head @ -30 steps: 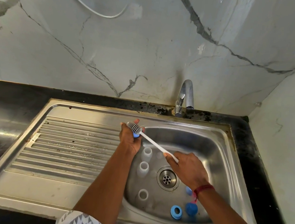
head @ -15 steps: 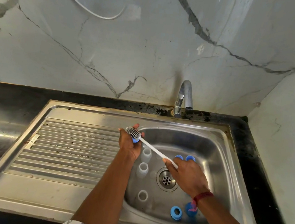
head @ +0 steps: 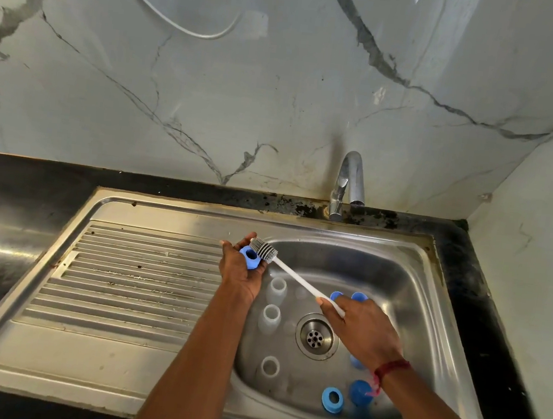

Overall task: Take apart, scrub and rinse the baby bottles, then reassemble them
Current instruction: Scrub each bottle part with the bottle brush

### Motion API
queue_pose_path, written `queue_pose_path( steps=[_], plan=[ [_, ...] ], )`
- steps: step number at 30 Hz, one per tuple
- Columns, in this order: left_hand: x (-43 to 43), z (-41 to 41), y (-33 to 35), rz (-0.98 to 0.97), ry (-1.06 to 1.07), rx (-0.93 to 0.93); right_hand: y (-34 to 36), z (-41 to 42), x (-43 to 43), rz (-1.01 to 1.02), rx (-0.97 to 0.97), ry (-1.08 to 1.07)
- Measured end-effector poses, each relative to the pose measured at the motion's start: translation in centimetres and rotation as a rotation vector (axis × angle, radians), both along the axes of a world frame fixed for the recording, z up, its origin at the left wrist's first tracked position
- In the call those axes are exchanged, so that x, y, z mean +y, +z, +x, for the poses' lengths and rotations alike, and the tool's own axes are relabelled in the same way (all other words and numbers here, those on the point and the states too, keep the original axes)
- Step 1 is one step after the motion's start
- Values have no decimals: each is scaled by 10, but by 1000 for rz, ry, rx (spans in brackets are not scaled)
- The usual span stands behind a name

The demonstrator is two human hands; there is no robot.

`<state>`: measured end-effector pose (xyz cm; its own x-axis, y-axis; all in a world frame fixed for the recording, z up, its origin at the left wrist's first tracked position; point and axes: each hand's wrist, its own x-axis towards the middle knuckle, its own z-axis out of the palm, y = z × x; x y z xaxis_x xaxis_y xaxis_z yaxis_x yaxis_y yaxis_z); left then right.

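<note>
A stainless steel sink (head: pixel 300 227) sits in a black countertop (head: pixel 12 186), its ribbed drainboard (head: pixel 129 282) on the left. A chrome tap (head: pixel 351 180) stands at the far edge, before a veined marble wall (head: pixel 282 89) where a white cable (head: pixel 198 33) loops.

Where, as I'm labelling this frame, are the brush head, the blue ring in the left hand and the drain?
brush head (head: pixel 264 250): head view, grey bristles.
blue ring (head: pixel 244 253): head view, rim left of its hole.
drain (head: pixel 315 337): head view, strainer centre.

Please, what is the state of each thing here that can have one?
Brush: bristle head against blue ring.
Left hand: holds that ring.
Right hand: grips the brush handle.
Tap: no water visible.
Clear bottles: three, upright, uncapped, in the basin.
Second blue ring: loose on basin floor.
Drain: unplugged.
</note>
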<state>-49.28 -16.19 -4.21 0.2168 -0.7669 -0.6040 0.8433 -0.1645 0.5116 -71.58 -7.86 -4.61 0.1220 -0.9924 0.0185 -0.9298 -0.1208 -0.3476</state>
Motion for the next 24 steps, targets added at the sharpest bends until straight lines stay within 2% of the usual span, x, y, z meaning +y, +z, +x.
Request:
queue_pose_path(
  steps=[5,9,14,21,24],
  plan=[
    [-2,5,-4,21,14,-7,-3,-8,5,46,25,0],
    [1,0,-3,47,47,42,-5,-7,14,3,54,55],
    [12,-9,-13,48,27,29,-8,0,18,24,24,53],
    [32,-22,-20,129,-49,-113,-4,0,16,68,20,22],
    [40,-24,-20,193,-128,-183,-4,-5,20,108,-42,-34]
  ],
)
